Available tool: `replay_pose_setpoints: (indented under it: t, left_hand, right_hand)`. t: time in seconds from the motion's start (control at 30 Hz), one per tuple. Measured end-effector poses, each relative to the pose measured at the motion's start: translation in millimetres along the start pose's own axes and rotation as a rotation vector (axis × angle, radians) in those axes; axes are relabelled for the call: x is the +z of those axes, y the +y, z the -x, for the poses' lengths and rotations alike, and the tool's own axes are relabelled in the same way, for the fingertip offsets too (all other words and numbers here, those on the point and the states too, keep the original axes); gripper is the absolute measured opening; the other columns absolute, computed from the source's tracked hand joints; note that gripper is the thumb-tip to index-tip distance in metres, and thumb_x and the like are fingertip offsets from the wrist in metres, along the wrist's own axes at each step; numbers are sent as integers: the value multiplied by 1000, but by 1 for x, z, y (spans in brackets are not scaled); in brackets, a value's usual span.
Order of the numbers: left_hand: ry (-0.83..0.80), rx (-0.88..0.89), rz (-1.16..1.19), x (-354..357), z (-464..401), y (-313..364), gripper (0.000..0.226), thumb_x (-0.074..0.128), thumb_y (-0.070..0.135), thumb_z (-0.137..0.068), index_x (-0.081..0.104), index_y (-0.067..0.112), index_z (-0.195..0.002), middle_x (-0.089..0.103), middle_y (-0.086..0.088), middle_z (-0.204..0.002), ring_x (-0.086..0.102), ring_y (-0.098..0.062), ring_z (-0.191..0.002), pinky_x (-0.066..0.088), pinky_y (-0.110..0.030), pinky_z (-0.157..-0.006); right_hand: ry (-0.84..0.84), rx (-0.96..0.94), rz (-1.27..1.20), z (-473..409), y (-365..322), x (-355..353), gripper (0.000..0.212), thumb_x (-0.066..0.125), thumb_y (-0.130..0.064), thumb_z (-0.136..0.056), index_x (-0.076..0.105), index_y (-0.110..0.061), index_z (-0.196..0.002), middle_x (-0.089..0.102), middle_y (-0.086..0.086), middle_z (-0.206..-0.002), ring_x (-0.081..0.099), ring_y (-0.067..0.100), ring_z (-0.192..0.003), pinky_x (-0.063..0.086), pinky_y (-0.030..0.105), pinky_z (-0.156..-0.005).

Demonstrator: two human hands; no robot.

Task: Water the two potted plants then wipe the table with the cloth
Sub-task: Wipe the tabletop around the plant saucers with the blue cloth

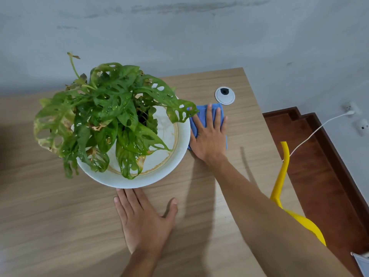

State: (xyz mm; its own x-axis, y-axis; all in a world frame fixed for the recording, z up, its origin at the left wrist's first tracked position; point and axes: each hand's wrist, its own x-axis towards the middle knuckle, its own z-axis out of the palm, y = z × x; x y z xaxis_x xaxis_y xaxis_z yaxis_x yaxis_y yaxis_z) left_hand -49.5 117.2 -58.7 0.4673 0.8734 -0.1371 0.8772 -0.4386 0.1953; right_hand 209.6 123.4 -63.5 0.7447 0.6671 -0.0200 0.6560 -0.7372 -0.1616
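Observation:
A leafy green plant [111, 116] with holed leaves stands in a wide white pot [179, 152] on the wooden table [50, 216]. Water drops sit on some leaves. Only this one plant is in view. To the right of the pot, my right hand [209, 134] lies flat with spread fingers on a folded blue cloth [200, 113], pressing it to the table. My left hand [141, 218] rests palm down on the table just in front of the pot, its fingertips close to the rim, holding nothing.
A round grey cable grommet [225, 95] is set in the table behind the cloth. A yellow chair [283, 176] stands at the table's right edge, over a brown floor. A white cable [319, 126] runs to a wall socket [351, 110]. A grey wall lies behind.

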Motion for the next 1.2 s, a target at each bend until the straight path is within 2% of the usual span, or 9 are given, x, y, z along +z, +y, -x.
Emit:
replay_pose_setpoints:
  t: [0.2,0.37,0.5,0.6,0.7,0.8,1.0,1.2]
  left_hand:
    - [-1,5,-24,-4,0,2,117,38,77,-78,20,-13,-150,17,-32,-160,7,-41,-153,8,-52,-125]
    - [-18,-3,-14,-6,-1,2,116,41,75,-77,20,-12,-151,16,-33,-160,5,-42,-153,7,-52,-125]
    - [-19,-2,-21,-7,-3,4,116,44,75,-78,20,-12,-151,16,-34,-160,6,-42,-152,5,-51,-125]
    - [-41,-9,-46,-7,-2,2,117,41,77,-79,15,-11,-152,12,-34,-161,3,-42,-153,3,-51,-125]
    - [-34,-8,-51,-6,0,2,118,40,78,-80,12,-10,-153,9,-33,-161,2,-41,-153,2,-50,-125]
    - [-29,-11,-46,-5,0,1,118,40,79,-81,11,-10,-154,9,-33,-162,1,-42,-153,3,-51,-125]
    - [-18,-17,-24,-5,-1,3,118,43,78,-80,13,-10,-153,10,-32,-162,2,-41,-153,3,-51,-125]
    - [-31,-19,-44,-6,-1,3,117,41,77,-81,12,-11,-153,10,-33,-161,1,-41,-153,3,-51,-125]
  right_hand:
    - [4,40,-16,62,-14,7,64,20,-62,-98,19,-38,-157,5,13,-167,0,36,-154,7,57,-122]
    - [21,47,4,123,-2,5,66,29,-68,-95,24,-41,-155,13,11,-167,10,35,-153,9,56,-122]
    - [11,140,37,90,19,-4,70,28,-75,-91,24,-45,-154,14,10,-167,10,35,-153,11,57,-121]
    - [-40,252,-3,37,20,-9,74,22,-77,-89,17,-45,-156,5,13,-167,1,37,-153,4,59,-121]
    - [-42,279,7,10,9,-6,75,17,-76,-90,14,-42,-157,3,16,-167,-1,39,-153,2,60,-120]
    - [-23,231,14,33,-4,-1,75,16,-74,-91,16,-40,-157,6,16,-167,1,38,-153,3,58,-121]
    - [12,136,-13,117,-4,3,73,29,-77,-90,25,-44,-154,14,11,-167,8,35,-153,7,56,-122]
    - [22,325,-37,47,5,-5,77,24,-80,-87,22,-44,-155,9,12,-167,4,35,-154,3,58,-121]
